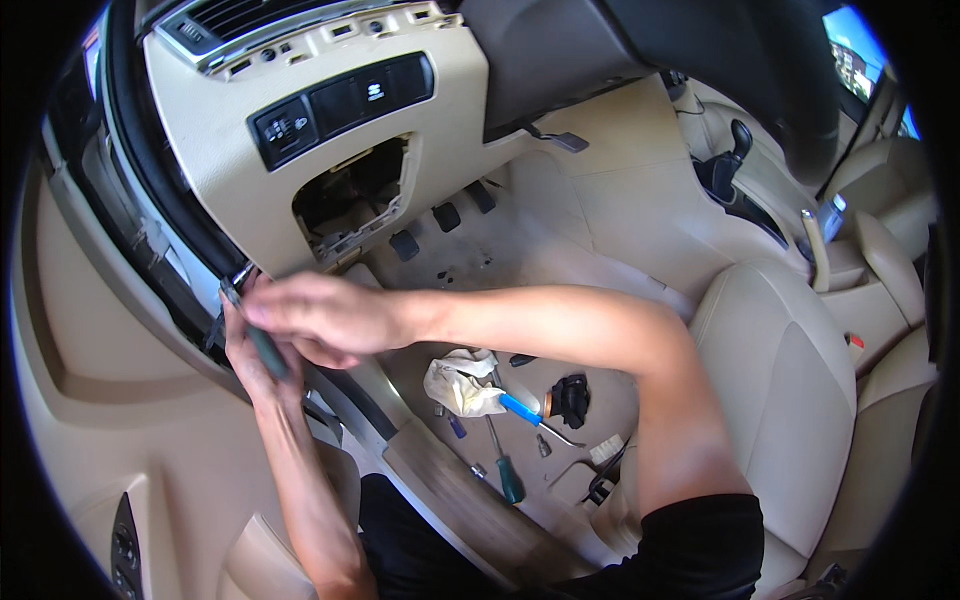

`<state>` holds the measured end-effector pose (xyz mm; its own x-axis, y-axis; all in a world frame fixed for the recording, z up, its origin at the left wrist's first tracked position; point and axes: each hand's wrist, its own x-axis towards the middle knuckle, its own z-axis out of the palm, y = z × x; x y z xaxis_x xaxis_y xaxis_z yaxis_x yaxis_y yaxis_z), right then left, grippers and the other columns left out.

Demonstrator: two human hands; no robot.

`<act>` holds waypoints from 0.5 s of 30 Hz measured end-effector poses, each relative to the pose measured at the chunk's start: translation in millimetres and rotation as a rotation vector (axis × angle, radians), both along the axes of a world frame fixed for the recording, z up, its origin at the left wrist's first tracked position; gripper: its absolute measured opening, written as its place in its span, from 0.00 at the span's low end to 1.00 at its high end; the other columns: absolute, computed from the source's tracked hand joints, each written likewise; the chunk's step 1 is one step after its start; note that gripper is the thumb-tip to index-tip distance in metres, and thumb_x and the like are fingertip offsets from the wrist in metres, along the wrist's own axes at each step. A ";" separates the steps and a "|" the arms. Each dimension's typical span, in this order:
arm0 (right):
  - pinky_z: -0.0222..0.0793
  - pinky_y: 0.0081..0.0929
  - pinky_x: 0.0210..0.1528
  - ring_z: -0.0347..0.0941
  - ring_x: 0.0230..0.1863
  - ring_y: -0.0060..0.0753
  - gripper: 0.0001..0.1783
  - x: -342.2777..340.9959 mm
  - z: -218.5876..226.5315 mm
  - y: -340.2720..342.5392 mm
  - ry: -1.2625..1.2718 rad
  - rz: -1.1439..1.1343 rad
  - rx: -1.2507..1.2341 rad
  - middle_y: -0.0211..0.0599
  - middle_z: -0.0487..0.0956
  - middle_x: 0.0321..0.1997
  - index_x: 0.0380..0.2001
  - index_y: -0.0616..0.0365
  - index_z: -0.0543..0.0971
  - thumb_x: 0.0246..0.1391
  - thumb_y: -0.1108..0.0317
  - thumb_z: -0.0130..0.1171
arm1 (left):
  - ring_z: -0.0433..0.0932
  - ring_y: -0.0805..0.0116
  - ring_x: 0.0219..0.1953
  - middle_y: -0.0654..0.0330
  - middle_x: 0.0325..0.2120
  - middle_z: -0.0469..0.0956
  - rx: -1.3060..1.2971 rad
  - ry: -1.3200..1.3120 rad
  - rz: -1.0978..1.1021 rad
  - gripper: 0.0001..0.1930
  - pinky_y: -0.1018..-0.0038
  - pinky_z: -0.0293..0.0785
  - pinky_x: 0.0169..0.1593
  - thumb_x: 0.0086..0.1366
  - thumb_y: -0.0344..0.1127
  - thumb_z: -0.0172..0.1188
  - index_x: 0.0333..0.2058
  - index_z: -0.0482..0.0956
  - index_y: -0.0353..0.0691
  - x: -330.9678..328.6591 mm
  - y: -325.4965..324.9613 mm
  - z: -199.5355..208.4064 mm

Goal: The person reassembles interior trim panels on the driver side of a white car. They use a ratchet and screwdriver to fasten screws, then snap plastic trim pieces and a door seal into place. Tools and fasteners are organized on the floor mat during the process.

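Note:
At the left end of the dashboard, beside the door opening, both my hands meet around a ratchet wrench (264, 350) with a dark grey-green handle. My left hand (257, 372) comes up from below and is closed around it, fingers reaching toward the tool's head. A shiny metal piece (242, 273) shows at that head, against the edge of the dash panel (225, 180). My right hand (325, 315) crosses from the right and lies over the left one. Motion smears its fingers, and whether it grips the wrench is unclear. What the wrench's head sits on is hidden.
A rectangular opening (355, 190) gapes in the beige dash panel above the pedals (445, 217). On the floor lie a white cloth glove (462, 385), a blue-handled pry tool (520, 408), a green-handled screwdriver (509, 482) and several sockets. The door (90, 400) stands left, the seat (775, 380) right.

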<state>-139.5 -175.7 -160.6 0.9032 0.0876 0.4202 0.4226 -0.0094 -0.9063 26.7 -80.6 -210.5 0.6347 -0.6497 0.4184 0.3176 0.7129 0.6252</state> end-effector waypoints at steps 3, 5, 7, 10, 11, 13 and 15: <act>0.52 0.18 0.14 0.60 0.15 0.15 0.30 1.5 -1.1 2.7 0.170 -0.147 -0.058 0.22 0.69 0.21 0.60 0.56 0.79 0.79 0.41 0.45 | 0.80 0.64 0.46 0.57 0.40 0.83 0.020 0.014 -0.046 0.25 0.66 0.76 0.56 0.82 0.51 0.53 0.60 0.79 0.35 -3.5 1.2 1.6; 0.56 0.21 0.15 0.59 0.14 0.19 0.33 0.2 -0.2 4.9 0.138 -0.026 0.111 0.35 0.78 0.38 0.60 0.60 0.78 0.78 0.40 0.45 | 0.78 0.64 0.50 0.57 0.48 0.82 0.130 0.062 0.015 0.25 0.64 0.76 0.60 0.81 0.51 0.54 0.62 0.77 0.36 -6.0 1.6 4.1; 0.62 0.19 0.16 0.67 0.16 0.19 0.33 -2.0 0.0 8.1 -0.001 0.017 0.211 0.37 0.81 0.43 0.63 0.58 0.77 0.78 0.39 0.45 | 0.77 0.65 0.54 0.57 0.55 0.79 0.187 0.146 0.084 0.24 0.63 0.75 0.63 0.81 0.49 0.55 0.63 0.74 0.37 -7.3 1.3 4.6; 0.67 0.16 0.16 0.75 0.19 0.20 0.33 -4.4 1.9 9.0 0.212 -0.186 -0.004 0.38 0.82 0.37 0.64 0.55 0.77 0.78 0.39 0.43 | 0.79 0.63 0.49 0.60 0.46 0.81 0.085 0.011 0.101 0.22 0.64 0.77 0.56 0.82 0.50 0.53 0.58 0.79 0.36 -1.8 -0.4 2.5; 0.66 0.16 0.15 0.75 0.19 0.20 0.35 -4.2 2.0 9.1 0.210 -0.288 -0.186 0.38 0.81 0.31 0.64 0.58 0.77 0.78 0.38 0.42 | 0.79 0.61 0.48 0.59 0.43 0.81 0.065 0.033 0.026 0.22 0.65 0.77 0.55 0.82 0.50 0.54 0.57 0.79 0.36 2.5 -0.5 1.7; 0.66 0.18 0.15 0.75 0.19 0.21 0.38 -2.9 3.6 6.1 0.204 -0.171 -0.067 0.37 0.80 0.31 0.63 0.64 0.77 0.78 0.37 0.41 | 0.80 0.62 0.48 0.59 0.40 0.81 0.155 0.019 0.025 0.24 0.66 0.81 0.51 0.82 0.53 0.52 0.60 0.76 0.37 11.7 -0.2 -1.4; 0.65 0.19 0.15 0.74 0.18 0.21 0.37 -0.6 3.8 2.9 -0.056 0.051 0.129 0.36 0.80 0.31 0.59 0.63 0.80 0.79 0.38 0.41 | 0.82 0.63 0.45 0.59 0.40 0.80 0.217 -0.254 -0.180 0.25 0.64 0.85 0.42 0.82 0.57 0.48 0.59 0.74 0.42 21.2 1.2 -2.6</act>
<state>-140.0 -172.8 -156.9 0.8740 0.0745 0.4802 0.4691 0.1282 -0.8738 47.9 -79.4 -213.1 0.3960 -0.8322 0.3881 0.2414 0.5021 0.8305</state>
